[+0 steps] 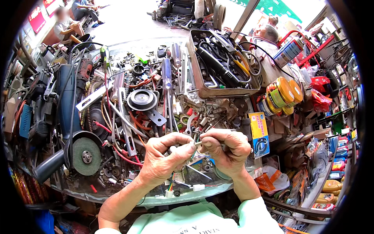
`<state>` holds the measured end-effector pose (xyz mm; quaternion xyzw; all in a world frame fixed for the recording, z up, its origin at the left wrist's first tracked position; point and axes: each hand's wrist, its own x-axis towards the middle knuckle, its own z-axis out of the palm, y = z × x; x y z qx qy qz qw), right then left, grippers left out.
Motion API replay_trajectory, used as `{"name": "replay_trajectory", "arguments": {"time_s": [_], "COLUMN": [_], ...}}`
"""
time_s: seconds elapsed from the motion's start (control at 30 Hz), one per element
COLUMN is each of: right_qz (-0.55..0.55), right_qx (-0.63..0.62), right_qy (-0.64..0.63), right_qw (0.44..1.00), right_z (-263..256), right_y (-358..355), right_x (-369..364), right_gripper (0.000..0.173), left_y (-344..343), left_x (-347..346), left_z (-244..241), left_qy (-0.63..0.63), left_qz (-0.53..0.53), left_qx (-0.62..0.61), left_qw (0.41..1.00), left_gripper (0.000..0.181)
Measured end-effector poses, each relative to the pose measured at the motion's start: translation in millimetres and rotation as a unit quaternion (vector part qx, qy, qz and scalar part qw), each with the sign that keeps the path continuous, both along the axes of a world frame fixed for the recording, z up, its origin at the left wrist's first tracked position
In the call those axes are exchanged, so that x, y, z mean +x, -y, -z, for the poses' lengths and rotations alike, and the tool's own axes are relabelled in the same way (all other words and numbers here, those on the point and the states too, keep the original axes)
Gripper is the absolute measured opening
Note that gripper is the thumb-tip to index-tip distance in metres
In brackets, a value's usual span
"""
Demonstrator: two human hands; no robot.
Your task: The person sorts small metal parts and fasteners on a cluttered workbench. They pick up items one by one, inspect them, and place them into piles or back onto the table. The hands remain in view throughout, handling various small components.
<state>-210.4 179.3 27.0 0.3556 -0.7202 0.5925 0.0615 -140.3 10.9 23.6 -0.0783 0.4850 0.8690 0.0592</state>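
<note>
Both hands meet above the near part of a cluttered workbench. My left hand [172, 155] pinches something small between thumb and forefinger; the fingers mostly cover it. My right hand [225, 146] holds a thin, short rod-like piece [199, 143] whose end points to my left fingertips. What exactly the piece is, I cannot tell. Wires with a white plastic connector [169, 193] hang below my left hand, and another white connector [198, 187] lies at the bench's near edge. Just beyond the fingers is a metal wrench-like part [191, 122].
An angle grinder [68, 102] with a green disc lies at left. A black horn-like disc [142, 99] and screwdrivers [166, 74] lie ahead. A metal tin of tools [201, 84] stands beyond, with a rubber patch box [258, 134] at right. People sit far left.
</note>
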Motion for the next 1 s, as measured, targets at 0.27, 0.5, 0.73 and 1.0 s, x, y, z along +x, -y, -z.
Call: {"name": "replay_trajectory", "arguments": {"time_s": [0.27,0.5,0.73,1.0], "right_qz": [-0.033,0.02,0.018,0.058], "right_qx": [0.017,-0.023,0.016,0.002], "right_qy": [0.044,0.101,-0.036,0.05], "right_qw": [0.998,0.994,0.999,0.997], "right_z": [-11.9,-4.5,-5.4,-4.2], "right_y": [-2.4,-2.2,-3.9,-0.8], "right_x": [-0.6,5.4,-4.8,-0.2], "right_gripper": [0.019,0.016,0.01,0.017], "left_y": [1.6,-0.2,-1.7,-2.0], "left_x": [0.1,0.0,0.5,-2.2], "left_z": [3.2,2.6,0.4,-0.8], "left_qy": [0.004,-0.008,-0.002,0.026], "left_qz": [-0.034,-0.024,-0.028,-0.04], "left_qx": [-0.024,-0.035,-0.032,-0.042], "left_qw": [0.999,0.999,0.999,0.998], "left_gripper": [0.02,0.02,0.021,0.026]}}
